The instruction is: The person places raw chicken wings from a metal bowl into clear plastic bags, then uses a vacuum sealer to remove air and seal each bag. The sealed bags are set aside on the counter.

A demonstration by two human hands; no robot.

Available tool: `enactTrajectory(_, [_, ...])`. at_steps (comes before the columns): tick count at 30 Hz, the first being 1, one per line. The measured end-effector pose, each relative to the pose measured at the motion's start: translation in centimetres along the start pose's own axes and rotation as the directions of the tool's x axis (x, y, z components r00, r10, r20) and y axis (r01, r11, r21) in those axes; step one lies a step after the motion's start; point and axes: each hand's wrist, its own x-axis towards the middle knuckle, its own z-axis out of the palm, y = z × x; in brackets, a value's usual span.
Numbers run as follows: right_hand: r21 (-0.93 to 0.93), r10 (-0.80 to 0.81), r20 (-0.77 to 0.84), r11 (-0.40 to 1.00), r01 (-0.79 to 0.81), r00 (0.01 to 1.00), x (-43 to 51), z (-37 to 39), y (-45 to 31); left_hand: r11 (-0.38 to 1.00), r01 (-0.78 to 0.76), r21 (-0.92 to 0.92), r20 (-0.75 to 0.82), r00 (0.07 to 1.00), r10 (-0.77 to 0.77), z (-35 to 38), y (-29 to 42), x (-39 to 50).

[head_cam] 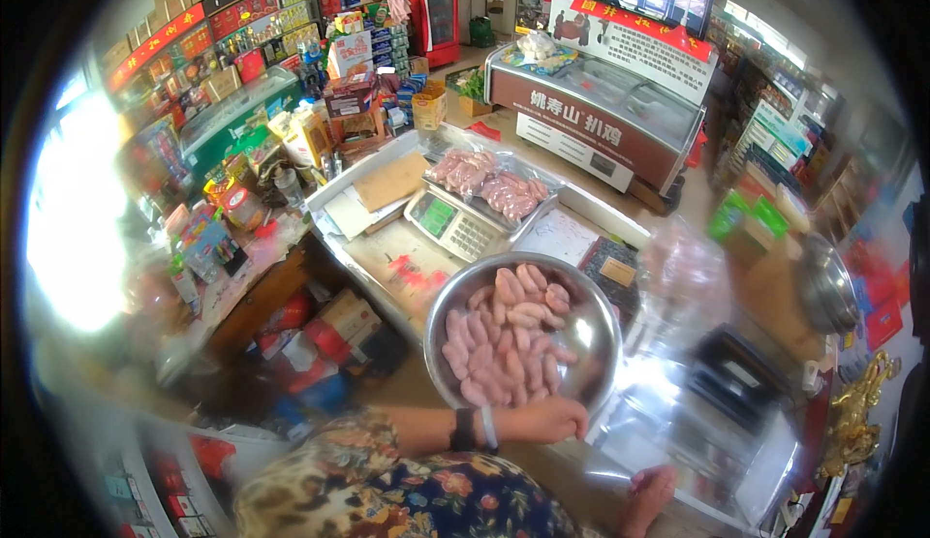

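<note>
A stainless steel bowl (607, 305) sits in front of me, holding many pale pink, sausage-like pieces of raw meat (508, 349). My left hand (550, 419), with a black band and a silvery bangle at the wrist, is at the bowl's near rim, fingers curled. Whether it grips anything is hidden. Lower right, my right hand (652, 491) is bent inward beside clear plastic sheeting (647, 433); its grasp is unclear. Beyond the bowl, a digital scale (458, 224) carries two clear bags of similar meat (512, 193) on its tray.
Cardboard pieces (392, 180) lie left of the scale. A dark notebook (614, 276) and a bulging clear plastic bag (679, 284) are to the bowl's right, with a black device (745, 374) nearer. A chest freezer (596, 117) stands beyond the counter.
</note>
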Motion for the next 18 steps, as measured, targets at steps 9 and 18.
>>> enactTrajectory(9, [-0.196, 0.047, 0.588, 0.977, 0.086, 0.808, -2.0, 5.2, -16.4, 0.999, 0.038, 0.032, 0.337, 0.94, -0.047, 0.5, -0.3, 1.8])
enactTrajectory(18, [0.21, -0.208, 0.976, 0.977, 0.031, -0.069, -2.3, 9.4, -27.8, 0.984, 0.049, 0.171, 0.277, 0.956, -0.096, 1.5, 2.8, 1.1])
